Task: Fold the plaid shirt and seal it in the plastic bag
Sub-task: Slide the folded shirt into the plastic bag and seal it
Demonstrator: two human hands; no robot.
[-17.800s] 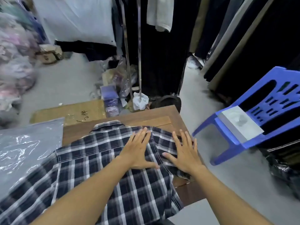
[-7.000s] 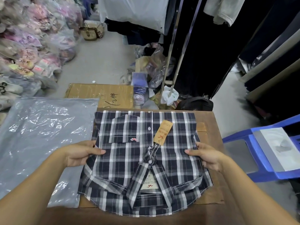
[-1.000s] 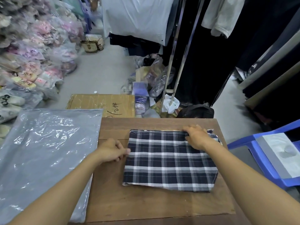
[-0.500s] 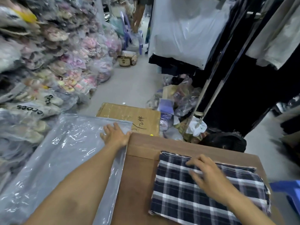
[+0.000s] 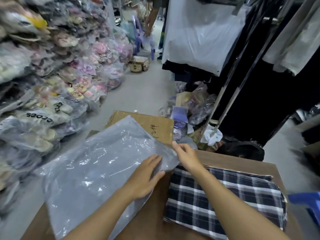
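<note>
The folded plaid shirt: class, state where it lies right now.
In the head view, the folded plaid shirt lies on the right side of the wooden table, under the right forearm, just right of the plastic bag both hands are handling.

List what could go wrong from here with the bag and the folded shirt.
1. The plastic bag is slick and held only at one corner by the left hand and right hand; it may slip.
2. Dragging it over the folded plaid shirt could disturb the fold.
</note>
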